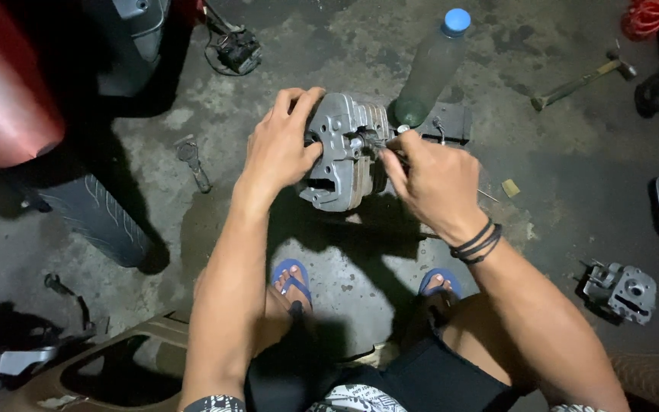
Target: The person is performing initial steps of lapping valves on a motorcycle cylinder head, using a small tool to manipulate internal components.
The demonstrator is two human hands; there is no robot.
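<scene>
A grey finned metal engine part point(342, 164) stands on the concrete floor in front of me. My left hand point(278, 145) grips its left side, thumb pressed on its face. My right hand point(429, 183) is closed around a thin metal tool whose tip point(379, 141) touches the part's middle. Black bands circle my right wrist point(477, 242). My feet in blue sandals point(292, 279) show below.
A clear plastic bottle with a blue cap point(432, 65) stands behind the part beside a dark block point(448, 122). A hammer point(581, 82) lies at upper right, a small engine piece point(621, 290) at right, a wrench-like tool point(192, 162) at left, a motorcycle tyre point(93, 214) far left.
</scene>
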